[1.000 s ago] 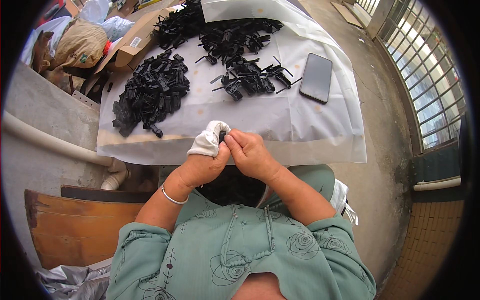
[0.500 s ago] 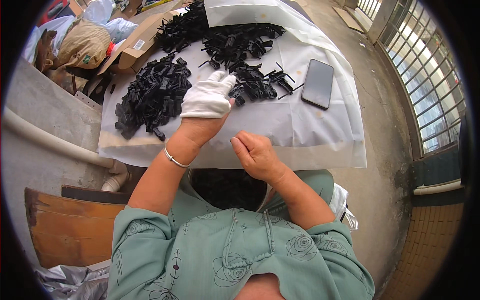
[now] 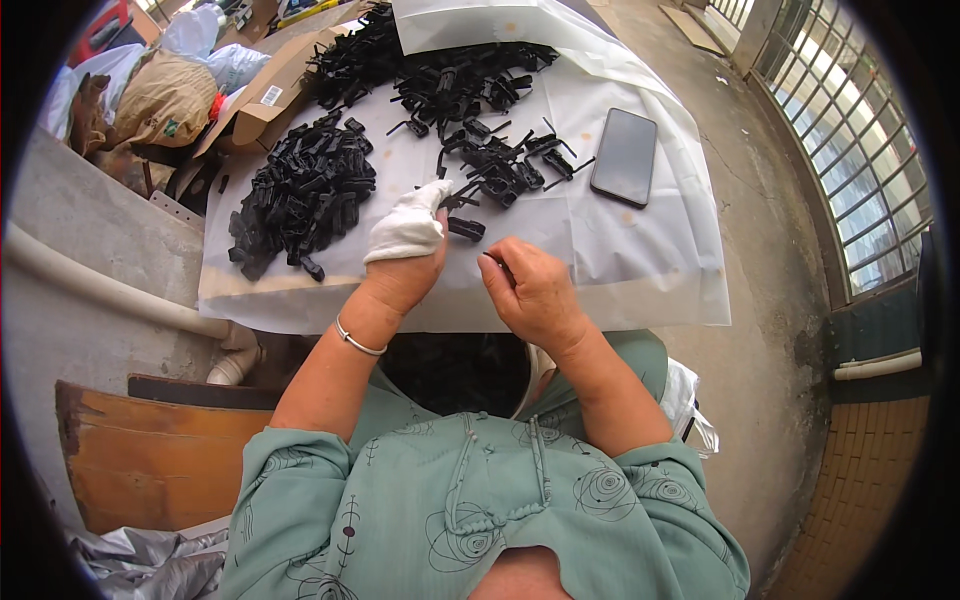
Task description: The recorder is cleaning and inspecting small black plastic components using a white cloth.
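My left hand (image 3: pixel 408 232), in a white glove that leaves the thumb bare, pinches a small black plastic part (image 3: pixel 466 229) that juts out toward the right. Its fingers are closed and hide the part's other end. Just to the right and slightly nearer, my right hand (image 3: pixel 538 295) is bare and curled, with thumb against fingers. A dark speck shows at its fingertips, too small to name. Beyond both hands lies a loose cluster of black plastic parts (image 3: pixel 505 170), some with thin stems. A denser heap of black parts (image 3: pixel 305 195) is left of the glove.
White sheeting (image 3: pixel 620 285) covers the table. A dark phone (image 3: pixel 625 158) lies at the right. More black parts (image 3: pixel 365 50) are piled at the back beside a cardboard box (image 3: pixel 262 118). Between my legs stands a round bucket (image 3: pixel 533 385) with dark contents. Bags (image 3: pixel 165 95) crowd the far left.
My left hand has drawn back toward me from the loose cluster, bringing a black plastic part with it. My right hand has moved slightly right and away from me.
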Motion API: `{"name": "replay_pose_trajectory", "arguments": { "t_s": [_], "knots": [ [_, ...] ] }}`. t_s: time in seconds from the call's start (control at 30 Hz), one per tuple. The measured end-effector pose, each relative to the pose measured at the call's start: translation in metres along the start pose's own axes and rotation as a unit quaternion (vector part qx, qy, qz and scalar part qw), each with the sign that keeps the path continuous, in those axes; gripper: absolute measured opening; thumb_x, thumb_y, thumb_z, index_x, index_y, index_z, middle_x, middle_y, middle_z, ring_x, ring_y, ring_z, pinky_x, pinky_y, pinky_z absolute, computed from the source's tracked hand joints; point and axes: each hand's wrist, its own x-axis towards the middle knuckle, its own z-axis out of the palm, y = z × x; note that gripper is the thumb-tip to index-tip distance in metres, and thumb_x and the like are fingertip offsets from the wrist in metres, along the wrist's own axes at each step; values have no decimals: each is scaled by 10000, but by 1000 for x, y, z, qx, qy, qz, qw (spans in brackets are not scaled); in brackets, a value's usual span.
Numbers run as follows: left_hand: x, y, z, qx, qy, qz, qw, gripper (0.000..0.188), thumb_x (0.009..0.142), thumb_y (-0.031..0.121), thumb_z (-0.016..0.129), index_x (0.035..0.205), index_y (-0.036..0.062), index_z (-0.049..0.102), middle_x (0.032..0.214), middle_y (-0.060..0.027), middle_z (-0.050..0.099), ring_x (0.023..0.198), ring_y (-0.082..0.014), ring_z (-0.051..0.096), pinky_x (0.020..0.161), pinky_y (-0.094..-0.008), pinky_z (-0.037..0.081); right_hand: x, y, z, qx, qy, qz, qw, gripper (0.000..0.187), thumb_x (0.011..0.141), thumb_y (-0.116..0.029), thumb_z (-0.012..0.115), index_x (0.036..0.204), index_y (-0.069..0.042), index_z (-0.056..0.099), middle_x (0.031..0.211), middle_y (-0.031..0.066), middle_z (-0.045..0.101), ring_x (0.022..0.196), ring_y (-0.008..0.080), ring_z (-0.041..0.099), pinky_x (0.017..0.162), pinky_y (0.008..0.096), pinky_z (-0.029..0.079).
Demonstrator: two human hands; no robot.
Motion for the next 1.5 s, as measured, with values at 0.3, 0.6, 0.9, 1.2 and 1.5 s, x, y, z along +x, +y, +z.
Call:
{"name": "replay_pose_trajectory", "arguments": {
  "t_s": [0.3, 0.6, 0.9, 1.2, 1.5],
  "knots": [
    [-16, 0, -18, -148, 58, -97, 983, 195, 911, 82, 454, 1061, -17, 531, 863, -153, 608, 735, -240, 610, 671, -308, 488, -3, 0, 13, 19, 5, -28, 999, 208, 769, -45, 661, 942, -14, 551, 682, 77, 536, 479, 142, 478, 457, 277, 398],
    [-26, 24, -27, -388, -49, -253, 885, 213, 963, 199, 431, 1029, 28, 539, 721, 0, 547, 589, -48, 500, 493, -200, 414, -2, -6, 13, 42, -34, 5, 999, 171, 771, -93, 670, 896, -13, 586, 630, 67, 513, 465, 137, 445, 455, 262, 375],
    [-27, 36, -25, -515, 26, -155, 843, 248, 872, 106, 609, 1076, -2, 519, 953, -49, 569, 821, -98, 538, 750, -223, 459, -3, 0, 9, 275, -73, 282, 916, 182, 870, -150, 563, 739, -25, 588, 622, -88, 460, 568, 12, 374, 472, 213, 323],
    [-35, 26, -20, -489, -32, -260, 832, 372, 881, 161, 602, 1177, 10, 434, 814, -44, 591, 584, -54, 488, 469, -185, 414, -7, -17, 9, 177, -79, 70, 979, 178, 844, -156, 603, 734, -20, 567, 607, 20, 499, 534, 100, 426, 482, 265, 357],
    [-34, 34, -26, -475, -104, -233, 842, 294, 891, 84, 553, 1162, 25, 456, 869, -56, 575, 651, -62, 506, 539, -197, 438, -7, -14, 8, 159, -70, 71, 982, 163, 832, -122, 593, 722, -10, 549, 596, 89, 482, 507, 189, 444, 486, 305, 372]
  ]
}}
